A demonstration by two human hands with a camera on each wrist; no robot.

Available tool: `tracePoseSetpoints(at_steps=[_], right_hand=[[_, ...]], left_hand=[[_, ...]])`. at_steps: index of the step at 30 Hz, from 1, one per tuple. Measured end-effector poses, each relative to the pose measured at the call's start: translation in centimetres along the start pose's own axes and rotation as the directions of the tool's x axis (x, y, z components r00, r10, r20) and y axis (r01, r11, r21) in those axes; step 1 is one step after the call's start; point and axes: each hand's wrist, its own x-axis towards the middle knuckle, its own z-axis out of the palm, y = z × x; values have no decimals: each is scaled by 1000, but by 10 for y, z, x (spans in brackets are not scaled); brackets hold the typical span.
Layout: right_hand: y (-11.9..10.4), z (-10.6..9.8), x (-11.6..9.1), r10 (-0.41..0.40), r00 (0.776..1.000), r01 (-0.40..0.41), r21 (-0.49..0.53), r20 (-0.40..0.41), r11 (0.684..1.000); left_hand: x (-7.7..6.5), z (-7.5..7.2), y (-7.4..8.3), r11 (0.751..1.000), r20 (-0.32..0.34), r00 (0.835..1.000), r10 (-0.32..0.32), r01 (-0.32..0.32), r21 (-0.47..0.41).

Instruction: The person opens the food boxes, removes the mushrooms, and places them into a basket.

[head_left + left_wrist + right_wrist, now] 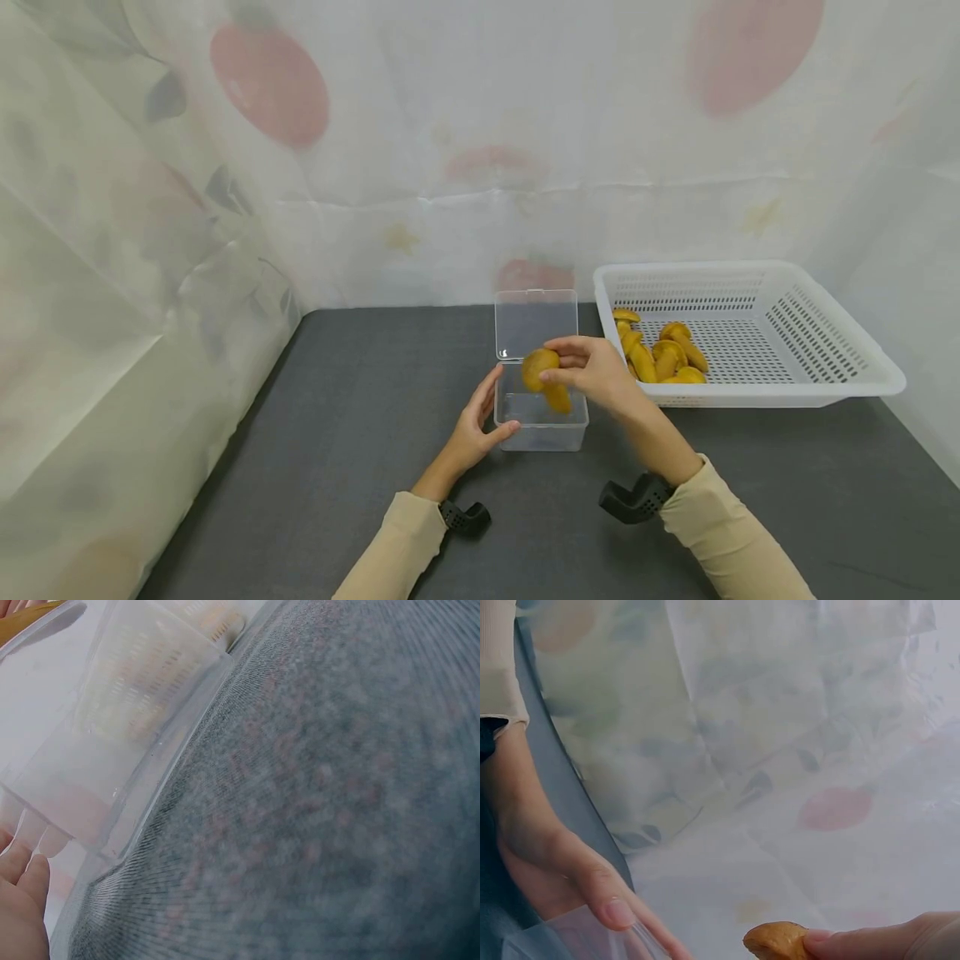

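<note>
My right hand [596,372] pinches a yellow-brown mushroom [540,368] between thumb and fingers, over a clear plastic box [543,437]. The mushroom's cap points left and its stem hangs down toward the front. In the right wrist view, part of the mushroom [776,941] shows at the thumb tip. Along the box's left side lies my left hand [471,429], its fingers straight at the wall and its thumb at the front left corner. The hinged lid [536,325] stands raised at the back of the box. In the left wrist view, the fingers [16,862] are beside the clear wall.
A white perforated basket [795,390] stands right of the box, with several yellow mushrooms [667,354] gathered at its left end. Both sit on a dark grey table [375,400]. A patterned sheet [420,125] hangs behind and along the left side.
</note>
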Motion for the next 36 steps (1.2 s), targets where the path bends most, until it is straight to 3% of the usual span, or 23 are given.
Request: tracePoseSetpoints(at_steps=[9,23,36], right_hand=[[0,-15,-6,-20,999,20,-7,-38,1000],[-2,-43,-16,34,994,-42,-75,-101,996],[-2,-70,-20,42,987,-35,50,-153,998]], left_hand=[[-1,0,2,1000,-6,1000,4,-4,-1],[-1,0,1,1000,-6,1000,6,-6,-1],[-1,0,1,1000,-11,1000,27,-27,-2]])
